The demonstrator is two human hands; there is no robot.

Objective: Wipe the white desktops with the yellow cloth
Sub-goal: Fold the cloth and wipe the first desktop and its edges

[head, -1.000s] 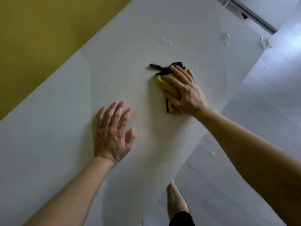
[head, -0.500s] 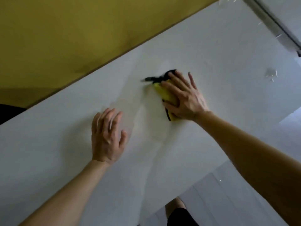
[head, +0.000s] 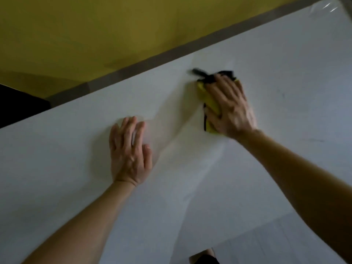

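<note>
A yellow cloth (head: 207, 101) with black edging and a black loop lies on the white desktop (head: 285, 115). My right hand (head: 231, 107) presses flat on the cloth with straight, spread fingers and covers most of it. Only the cloth's left strip and its black top corner show. My left hand (head: 129, 151) rests palm down on the desktop, left of and nearer than the cloth, fingers straight and apart from it. Both hands look blurred.
A yellow wall (head: 95, 35) runs behind the desk's far edge, with a dark gap (head: 19, 105) at the far left. Pale floor (head: 276, 242) shows past the near right edge, and my foot (head: 205, 258) at the bottom.
The view has swung toward the wall. My right hand has slid the cloth farther across the desktop toward the far edge. My left hand stays flat on the surface.
</note>
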